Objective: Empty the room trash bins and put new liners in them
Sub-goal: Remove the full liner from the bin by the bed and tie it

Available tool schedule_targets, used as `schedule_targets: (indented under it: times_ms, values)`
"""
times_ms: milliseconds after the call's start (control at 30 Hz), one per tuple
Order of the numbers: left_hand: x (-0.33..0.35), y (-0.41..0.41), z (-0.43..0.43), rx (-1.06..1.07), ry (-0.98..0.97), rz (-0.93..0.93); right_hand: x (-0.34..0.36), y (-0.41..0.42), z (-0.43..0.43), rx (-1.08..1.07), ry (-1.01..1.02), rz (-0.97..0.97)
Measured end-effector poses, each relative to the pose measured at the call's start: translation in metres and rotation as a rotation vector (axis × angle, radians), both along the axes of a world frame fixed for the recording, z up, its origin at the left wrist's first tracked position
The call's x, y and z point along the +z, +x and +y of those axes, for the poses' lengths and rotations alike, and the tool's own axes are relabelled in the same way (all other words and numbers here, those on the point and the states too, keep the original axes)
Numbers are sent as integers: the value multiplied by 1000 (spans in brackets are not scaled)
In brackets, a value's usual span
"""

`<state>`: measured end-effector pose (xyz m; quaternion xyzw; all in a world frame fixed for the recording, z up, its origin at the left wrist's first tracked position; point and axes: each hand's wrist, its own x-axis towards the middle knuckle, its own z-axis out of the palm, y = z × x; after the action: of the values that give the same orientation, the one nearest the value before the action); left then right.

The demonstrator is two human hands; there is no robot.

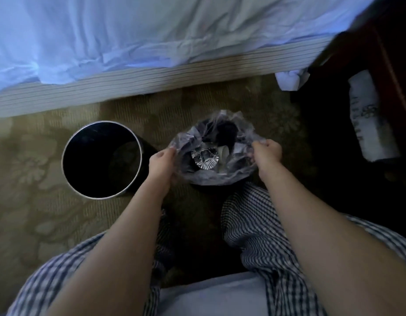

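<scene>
**Clerk:** Position of the liner relative to the hands?

**Inspector:** The clear plastic liner (pixel 211 179) lies between them, mouth open and facing up. The left hand (pixel 162 163) pinches its left edge. The right hand (pixel 267 151) is curled into a fist round a gathered fold of its right edge. Both hands are closed on plastic, and neither is spread wide.

**Clerk:** Where does it sit in the room?

**Inspector:** On the patterned carpet (pixel 37 213), just ahead of the person's knees in checked cloth (pixel 254 224) and near the foot of a bed draped in a white sheet (pixel 151 37). Whether a bin stands under the plastic cannot be told, since the film covers whatever is there.

**Clerk:** Contents of the liner?

**Inspector:** A shiny crinkled object (pixel 204 159) sits near the centre, closer to the left hand. A pale scrap (pixel 223 151) lies just beside it. Dark material lies behind these, too dim to identify.

**Clerk:** Other containers?

**Inspector:** One round black bin (pixel 101 122) with a bright metal rim stands upright to the left of the left hand, near it but not touching. Its interior shows dark, with no plastic at the rim and no contents made out.

**Clerk:** Anything else?

**Inspector:** Dark wooden furniture (pixel 384 53) stands at the right edge.
</scene>
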<state>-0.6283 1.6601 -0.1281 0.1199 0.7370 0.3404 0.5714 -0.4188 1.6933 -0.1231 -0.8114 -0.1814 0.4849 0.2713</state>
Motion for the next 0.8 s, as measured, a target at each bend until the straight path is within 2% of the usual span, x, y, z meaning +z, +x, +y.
schedule_targets:
  times_ms: [100, 333, 433, 567, 800]
  values:
    - [20, 3, -10, -193, 24, 158, 27, -6, 0, 109, 5, 75]
    - [70, 12, -18, -444, 165, 218, 84, -31, -17, 438, -98, 203]
    - [89, 12, -19, -515, 183, 247, 100, -27, -22, 583, -7, 139]
    - [100, 18, -14, -460, 190, 207, 117, -31, -24, 710, 129, 72]
    - [107, 35, 4, -237, 308, 77, 128, -56, -3, 790, 301, 144]
